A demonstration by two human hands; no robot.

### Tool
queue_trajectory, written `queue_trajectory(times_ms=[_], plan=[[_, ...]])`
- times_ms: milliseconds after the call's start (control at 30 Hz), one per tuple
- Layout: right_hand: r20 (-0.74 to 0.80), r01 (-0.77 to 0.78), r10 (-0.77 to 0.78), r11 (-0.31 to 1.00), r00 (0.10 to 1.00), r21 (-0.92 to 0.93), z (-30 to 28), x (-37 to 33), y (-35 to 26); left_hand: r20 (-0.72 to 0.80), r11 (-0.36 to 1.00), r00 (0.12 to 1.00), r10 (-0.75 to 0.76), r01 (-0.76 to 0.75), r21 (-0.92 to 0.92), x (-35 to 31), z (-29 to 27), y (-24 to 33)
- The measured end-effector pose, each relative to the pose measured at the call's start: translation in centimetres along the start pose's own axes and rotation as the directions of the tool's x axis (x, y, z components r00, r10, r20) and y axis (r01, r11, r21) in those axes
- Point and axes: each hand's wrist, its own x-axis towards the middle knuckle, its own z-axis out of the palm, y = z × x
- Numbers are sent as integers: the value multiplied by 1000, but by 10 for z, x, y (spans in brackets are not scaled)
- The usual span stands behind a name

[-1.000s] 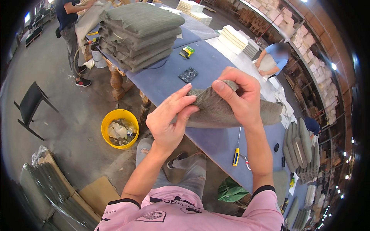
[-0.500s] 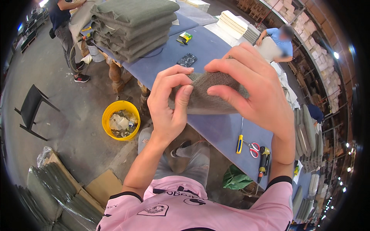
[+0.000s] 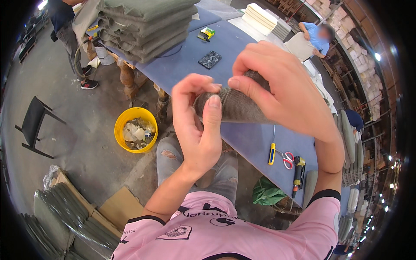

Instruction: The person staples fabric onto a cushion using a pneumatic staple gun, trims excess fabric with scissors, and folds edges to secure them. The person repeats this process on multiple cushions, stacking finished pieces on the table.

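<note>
Held up above the blue worktop (image 3: 242, 138): a grey-green woven fabric piece (image 3: 236, 106), pinched at its near end by the left hand (image 3: 197, 125), thumb pressed on its face, grip closed. Right hand (image 3: 281, 86) curled over the top of the same fabric piece, fingers shut around it. Beyond the fabric piece on the worktop, a dark phone (image 3: 209, 59) and stacked grey cushions (image 3: 143, 24); below it, a yellow-handled screwdriver (image 3: 271, 149), scissors (image 3: 287, 158). Left of the worktop, on the floor, a yellow bucket (image 3: 135, 129).

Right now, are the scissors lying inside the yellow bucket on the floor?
No, the red-handled scissors lie on the blue table beside a yellow-handled screwdriver, while the yellow bucket holds only scraps.
</note>
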Motion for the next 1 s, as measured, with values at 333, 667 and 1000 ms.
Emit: queue_trajectory(times_ms=[333, 667, 1000], plan=[[274, -173, 72, 914, 959, 366, 21, -8, 5, 37, 995, 996, 79, -76, -72, -19, -20, 1], [274, -290, 126, 631, 954, 720, 68, -85, -4, 236, 946, 972, -6, 82, -315, -40, -31, -26], [-544, -30, 458, 784, 703, 620, 127, -114, -52, 660, 936, 738, -137, 314, -157, -6, -18, -1]])
